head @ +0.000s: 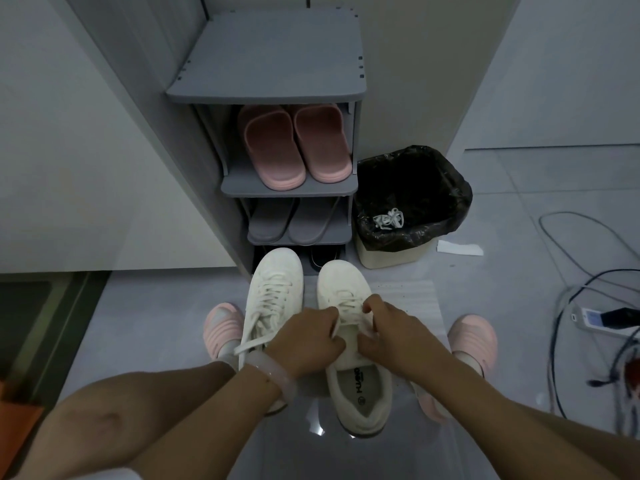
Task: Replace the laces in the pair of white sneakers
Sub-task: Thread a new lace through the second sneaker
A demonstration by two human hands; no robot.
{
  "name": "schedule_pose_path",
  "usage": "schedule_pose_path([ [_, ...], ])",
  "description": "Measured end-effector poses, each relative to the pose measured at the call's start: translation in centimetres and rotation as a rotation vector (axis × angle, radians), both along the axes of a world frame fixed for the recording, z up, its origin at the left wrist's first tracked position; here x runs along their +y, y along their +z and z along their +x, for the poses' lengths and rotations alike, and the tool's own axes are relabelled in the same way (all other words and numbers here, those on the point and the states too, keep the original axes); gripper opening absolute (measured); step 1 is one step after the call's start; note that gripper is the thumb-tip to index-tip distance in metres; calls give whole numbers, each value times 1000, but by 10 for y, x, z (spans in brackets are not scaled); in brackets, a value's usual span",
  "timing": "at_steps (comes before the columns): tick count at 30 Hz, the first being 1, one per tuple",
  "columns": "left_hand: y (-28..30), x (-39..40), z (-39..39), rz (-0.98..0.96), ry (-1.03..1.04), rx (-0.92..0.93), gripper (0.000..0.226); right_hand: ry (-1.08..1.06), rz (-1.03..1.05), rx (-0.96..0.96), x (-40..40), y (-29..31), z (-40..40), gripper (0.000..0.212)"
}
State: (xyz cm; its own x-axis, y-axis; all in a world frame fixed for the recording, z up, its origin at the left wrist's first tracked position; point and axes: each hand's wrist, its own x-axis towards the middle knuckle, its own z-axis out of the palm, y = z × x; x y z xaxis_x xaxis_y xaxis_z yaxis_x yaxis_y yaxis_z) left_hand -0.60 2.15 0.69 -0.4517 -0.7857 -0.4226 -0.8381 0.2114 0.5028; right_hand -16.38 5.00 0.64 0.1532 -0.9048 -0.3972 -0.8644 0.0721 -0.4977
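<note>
Two white sneakers stand side by side on the grey floor, toes pointing away from me. The left sneaker is laced, with a loose lace end trailing near my left wrist. On the right sneaker both my hands work at the lacing over the tongue. My left hand pinches a white lace on the sneaker's left side. My right hand has its fingers curled on the lace at the right side. A bundle of white old laces lies inside the bin.
A grey shoe rack stands ahead with pink slippers and grey slippers. A bin with a black bag sits to its right. My feet in pink slippers flank the sneakers. Cables and a power strip lie at right.
</note>
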Motion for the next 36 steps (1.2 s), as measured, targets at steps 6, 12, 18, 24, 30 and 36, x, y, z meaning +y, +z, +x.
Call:
schedule_pose_path([
  [6, 4, -17, 14, 162, -27, -141, 29, 6, 36, 28, 3, -6, -13, 19],
  [12, 2, -11, 6, -7, -13, 62, 39, 18, 63, 43, 2, -2, -11, 26],
  [18, -5, 3, 0, 40, 47, -16, 51, 53, 69, 27, 1, 2, -10, 26],
  [24, 24, -14, 5, 228, 177, 186, 53, 30, 101, 104, -1, 5, -7, 30],
  [30, 86, -22, 12, 732, 411, 1242, 37, 9, -185, -454, 1, 25, 19, 35],
  [36, 104, -26, 16, 815, 331, 1480, 39, -395, -24, -1085, -3, 42, 32, 9],
])
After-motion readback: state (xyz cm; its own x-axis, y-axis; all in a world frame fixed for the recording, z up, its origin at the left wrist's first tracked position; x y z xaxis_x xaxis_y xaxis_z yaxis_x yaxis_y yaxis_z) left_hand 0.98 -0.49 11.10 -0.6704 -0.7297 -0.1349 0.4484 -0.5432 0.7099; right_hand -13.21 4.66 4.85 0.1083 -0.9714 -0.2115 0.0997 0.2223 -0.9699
